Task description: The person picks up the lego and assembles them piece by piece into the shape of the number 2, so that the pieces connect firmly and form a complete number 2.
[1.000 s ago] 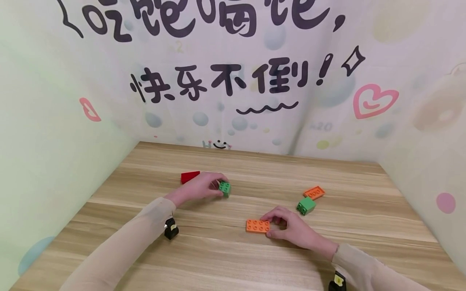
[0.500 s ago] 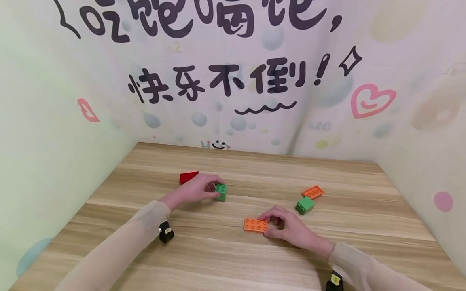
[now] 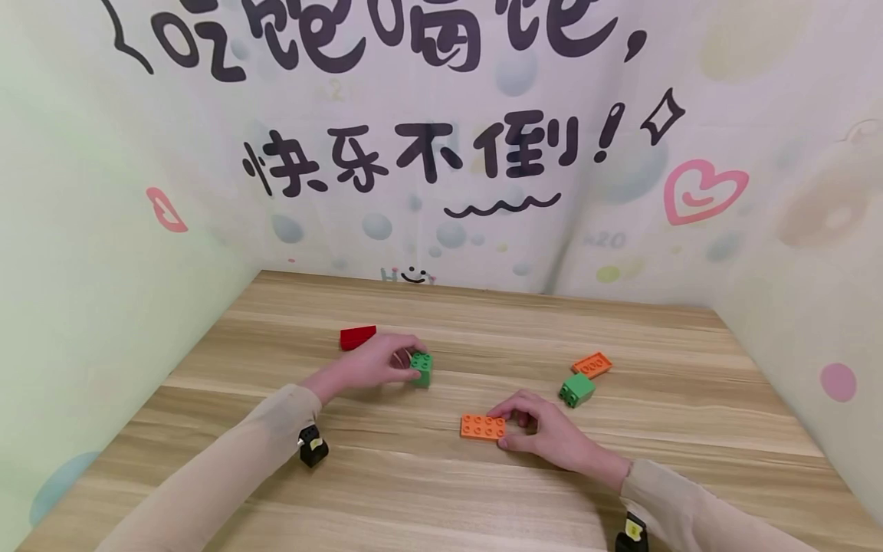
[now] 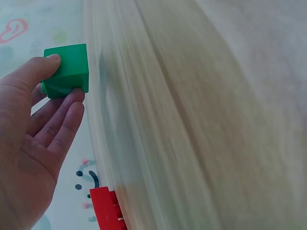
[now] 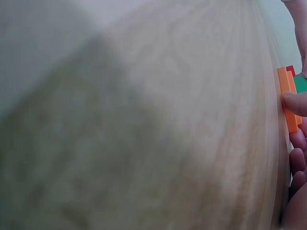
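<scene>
My left hand (image 3: pixel 375 362) pinches a green toy brick (image 3: pixel 421 369) between thumb and fingers, studs facing up in the head view. In the left wrist view the same green brick (image 4: pixel 72 69) appears off the tabletop, the thumb on one side and fingers on the other. Lower down, my right hand (image 3: pixel 552 433) grips the right end of a flat orange brick (image 3: pixel 482 427), whose studs point up. From the right wrist the orange brick (image 5: pixel 288 103) shows edge-on under the thumb. The two held bricks are apart.
A red brick (image 3: pixel 358 337) lies behind my left forearm. Right of my right hand, a second green brick (image 3: pixel 576 389) lies on its side by an upturned orange brick (image 3: pixel 592 365). Printed cloth walls surround the wooden table (image 3: pixel 414 498) at back and sides.
My left hand has brought its green brick slightly nearer to me and tilted it, so more of its side shows. The right hand and orange brick have hardly moved.
</scene>
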A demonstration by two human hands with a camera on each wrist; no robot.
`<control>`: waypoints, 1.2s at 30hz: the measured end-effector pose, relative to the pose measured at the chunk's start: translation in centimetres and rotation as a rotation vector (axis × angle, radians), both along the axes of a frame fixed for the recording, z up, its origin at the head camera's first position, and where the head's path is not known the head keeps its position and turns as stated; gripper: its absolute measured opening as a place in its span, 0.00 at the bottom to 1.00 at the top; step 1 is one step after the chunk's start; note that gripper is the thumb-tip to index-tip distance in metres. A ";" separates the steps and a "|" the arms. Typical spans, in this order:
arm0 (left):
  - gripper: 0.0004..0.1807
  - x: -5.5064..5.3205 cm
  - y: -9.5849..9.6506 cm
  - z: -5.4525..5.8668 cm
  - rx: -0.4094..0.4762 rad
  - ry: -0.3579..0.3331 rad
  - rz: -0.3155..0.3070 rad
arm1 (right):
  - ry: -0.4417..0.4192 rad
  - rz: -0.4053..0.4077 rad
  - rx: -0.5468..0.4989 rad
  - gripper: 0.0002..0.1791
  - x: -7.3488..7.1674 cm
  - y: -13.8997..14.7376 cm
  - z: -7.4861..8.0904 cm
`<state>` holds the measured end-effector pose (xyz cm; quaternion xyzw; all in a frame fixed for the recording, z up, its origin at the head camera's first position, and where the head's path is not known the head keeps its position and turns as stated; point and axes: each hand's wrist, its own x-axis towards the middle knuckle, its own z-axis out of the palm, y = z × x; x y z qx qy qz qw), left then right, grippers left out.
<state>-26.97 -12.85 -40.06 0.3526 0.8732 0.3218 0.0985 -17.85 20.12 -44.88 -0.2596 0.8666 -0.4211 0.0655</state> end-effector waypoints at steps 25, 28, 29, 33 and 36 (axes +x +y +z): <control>0.17 2.3 2.2 0.0 0.054 -0.014 0.004 | -0.001 -0.009 0.012 0.19 0.0 -0.1 0.0; 0.17 2.6 2.5 0.2 0.058 -0.028 0.004 | -0.004 -0.010 0.014 0.19 0.0 -0.1 0.1; 0.17 2.6 2.6 0.2 0.061 -0.031 0.002 | -0.006 -0.009 0.014 0.19 0.0 -0.1 0.1; 0.16 3.0 3.0 0.3 0.074 -0.051 0.000 | -0.011 -0.008 0.016 0.19 -0.1 -0.2 0.0; 0.16 3.2 3.4 0.3 0.077 -0.055 0.010 | -0.007 -0.008 0.020 0.19 -0.1 -0.2 0.0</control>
